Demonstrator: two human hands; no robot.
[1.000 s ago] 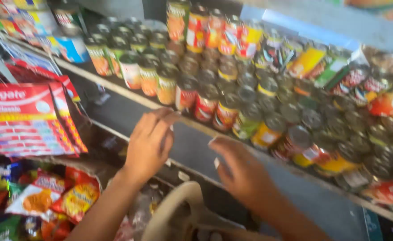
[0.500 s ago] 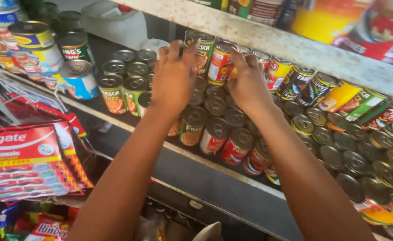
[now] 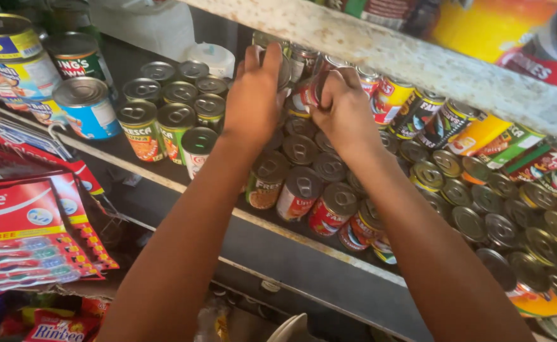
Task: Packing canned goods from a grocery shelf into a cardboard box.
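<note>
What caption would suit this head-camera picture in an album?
Two bare hands, left hand and right hand, reach among rows of tin cans on a shop shelf.

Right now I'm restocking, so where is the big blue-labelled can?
In the head view, the big blue-labelled can lies tilted at the shelf's left end, left of the green-labelled cans and well left of both hands.

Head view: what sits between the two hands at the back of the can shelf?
A small red-labelled tin can, gripped between the left hand and the right hand; nothing else shows between them in the head view.
</note>
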